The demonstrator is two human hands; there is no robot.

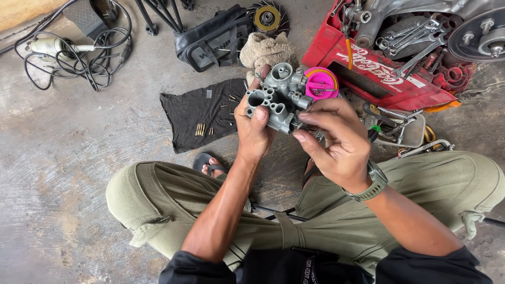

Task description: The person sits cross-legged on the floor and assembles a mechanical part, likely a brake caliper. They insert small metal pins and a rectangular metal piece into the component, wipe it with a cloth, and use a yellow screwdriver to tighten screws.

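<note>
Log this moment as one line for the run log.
left hand: grips grey carburetor body | right hand: fingertips at its side | black cloth: small brass parts, floor

Carburetor body (pixel 279 97) at centre, held between left hand (pixel 253 129) at 7 o'clock and right hand (pixel 336 139) at 4. Cloth (pixel 202 113) with small parts at 9, on floor (pixel 63 158). Round lid (pixel 322 84) at 2 (partly hidden). Crate (pixel 379 73) of wrenches (pixel 415 39) at 1–2. Bag (pixel 213 39) and rag (pixel 265 50) at 11–12. Power tool with cable (pixel 63 50) far at 10.
</note>
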